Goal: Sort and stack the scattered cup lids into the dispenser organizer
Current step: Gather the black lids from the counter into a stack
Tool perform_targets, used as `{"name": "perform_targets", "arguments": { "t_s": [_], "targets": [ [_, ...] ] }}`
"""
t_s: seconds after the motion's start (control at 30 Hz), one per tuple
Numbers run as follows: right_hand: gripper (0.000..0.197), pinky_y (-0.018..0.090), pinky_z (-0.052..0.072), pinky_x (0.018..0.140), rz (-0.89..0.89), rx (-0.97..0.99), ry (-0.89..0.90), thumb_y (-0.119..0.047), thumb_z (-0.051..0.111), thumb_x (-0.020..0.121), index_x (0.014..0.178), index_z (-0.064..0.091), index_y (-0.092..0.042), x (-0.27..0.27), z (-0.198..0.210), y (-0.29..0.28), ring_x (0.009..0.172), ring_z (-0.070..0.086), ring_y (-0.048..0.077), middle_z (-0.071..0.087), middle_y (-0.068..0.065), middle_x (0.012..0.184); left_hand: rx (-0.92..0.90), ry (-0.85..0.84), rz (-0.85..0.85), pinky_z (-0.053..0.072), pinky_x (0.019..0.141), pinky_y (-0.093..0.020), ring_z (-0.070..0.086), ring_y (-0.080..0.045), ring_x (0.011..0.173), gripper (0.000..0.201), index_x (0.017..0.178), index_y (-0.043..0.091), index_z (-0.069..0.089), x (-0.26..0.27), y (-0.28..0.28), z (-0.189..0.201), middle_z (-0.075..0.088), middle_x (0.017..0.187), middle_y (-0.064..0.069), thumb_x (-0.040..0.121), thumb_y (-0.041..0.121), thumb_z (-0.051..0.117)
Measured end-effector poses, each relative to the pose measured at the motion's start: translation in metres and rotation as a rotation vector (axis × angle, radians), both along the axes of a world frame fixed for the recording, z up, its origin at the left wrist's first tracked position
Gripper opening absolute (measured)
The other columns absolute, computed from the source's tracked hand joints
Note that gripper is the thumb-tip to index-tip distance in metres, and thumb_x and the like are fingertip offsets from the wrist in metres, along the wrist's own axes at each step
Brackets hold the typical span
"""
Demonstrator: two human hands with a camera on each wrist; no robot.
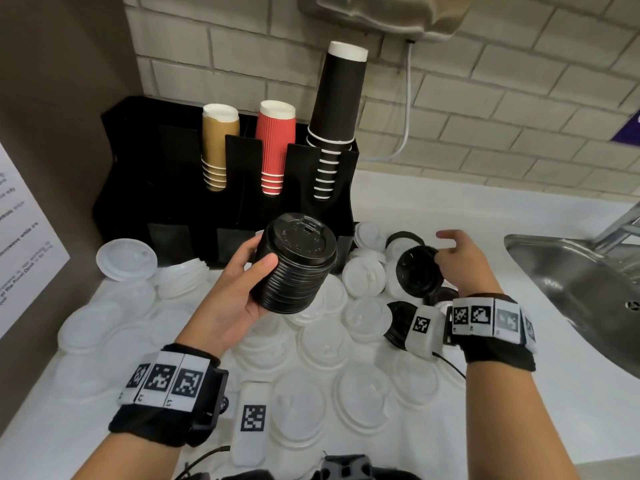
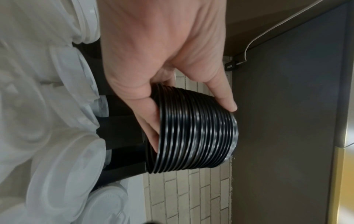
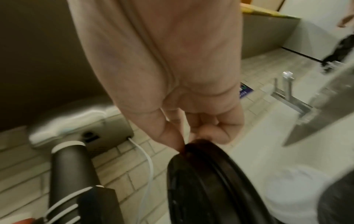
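L hand point(image 1: 232, 299) curls round a stack of black lids point(image 1: 294, 265), held tilted above the white lids point(image 1: 367, 318) on the counter point(image 1: 554, 410), just in front of the black organizer point(image 1: 138, 161) w/ its cup stacks. R hand point(image 1: 464, 261) pinches a single black lid point(image 1: 417, 270) at its rim, prob. only thumb and fingertips; view's blurry. Sink point(image 1: 571, 282) at far right.

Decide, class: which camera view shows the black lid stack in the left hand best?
The head view: the whole black lid stack shows, top lid included, in the left hand. The left wrist view shows only its ribbed side. The right wrist view does not show it.
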State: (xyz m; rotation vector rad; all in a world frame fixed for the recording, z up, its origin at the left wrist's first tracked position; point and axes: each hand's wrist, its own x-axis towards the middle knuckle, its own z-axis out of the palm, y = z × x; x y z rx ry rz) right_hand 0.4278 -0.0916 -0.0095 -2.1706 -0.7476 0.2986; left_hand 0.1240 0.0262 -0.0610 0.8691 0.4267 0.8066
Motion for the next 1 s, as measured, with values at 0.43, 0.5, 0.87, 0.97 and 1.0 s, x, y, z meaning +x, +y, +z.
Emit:
{"name": "perform_targets", "arguments": {
  "t_s": [0.43, 0.5, 0.87, 0.97, 1.0],
  "targets": [
    [0.054, 0.021, 0.047, 0.062, 0.741, 0.485, 0.704, 0.000, 0.044, 0.080, 0.123, 0.061, -0.026, -0.093, 0.035, 0.011, 0.075, 0.057, 0.013, 0.062, 0.005, 0.087, -0.004, -0.008, -0.009, 0.058, 0.071, -0.028, 0.070, -0.013, 0.098, 0.051, 0.130, 0.024, 0.054, 0.026, -0.017, 0.005, 0.073, 0.106, 0.002, 0.081, 0.021, 0.069],
    [0.051, 0.024, 0.044, 0.069, 0.726, 0.361, 0.591, -0.015, 0.046, 0.076, 0.119, 0.062, -0.035, -0.093, 0.033, 0.011, 0.085, 0.056, 0.013, 0.065, -0.001, 0.091, -0.011, -0.013, -0.004, 0.058, 0.071, -0.027, 0.070, -0.013, 0.098, 0.053, 0.129, 0.026, 0.055, 0.025, -0.016, 0.005, 0.073, 0.107, 0.003, 0.078, 0.022, 0.067],
    [0.045, 0.017, 0.048, 0.088, 0.784, 0.367, 0.220, -0.033, 0.074, 0.076, 0.117, 0.057, -0.026, -0.109, 0.028, 0.014, 0.111, 0.058, 0.005, 0.062, -0.009, 0.120, -0.030, 0.034, 0.009, 0.058, 0.076, -0.032, 0.068, -0.020, 0.107, 0.072, 0.136, 0.020, 0.050, 0.027, -0.018, 0.004, 0.068, 0.121, -0.006, 0.068, 0.030, 0.075],
    [0.047, 0.019, 0.049, 0.089, 0.825, 0.349, 0.193, -0.030, 0.074, 0.076, 0.121, 0.059, -0.024, -0.110, 0.030, 0.015, 0.111, 0.058, 0.002, 0.062, -0.009, 0.120, -0.040, 0.029, 0.003, 0.058, 0.075, -0.033, 0.068, -0.020, 0.107, 0.066, 0.138, 0.019, 0.049, 0.028, -0.018, 0.004, 0.068, 0.120, -0.006, 0.077, 0.029, 0.073],
    [0.048, 0.022, 0.050, 0.090, 0.847, 0.330, 0.182, -0.029, 0.074, 0.077, 0.122, 0.059, -0.023, -0.111, 0.031, 0.014, 0.113, 0.057, 0.004, 0.062, -0.007, 0.121, -0.037, 0.030, 0.002, 0.058, 0.076, -0.033, 0.068, -0.020, 0.107, 0.066, 0.138, 0.019, 0.048, 0.028, -0.019, 0.004, 0.068, 0.119, -0.005, 0.077, 0.028, 0.070]
  ]
}}
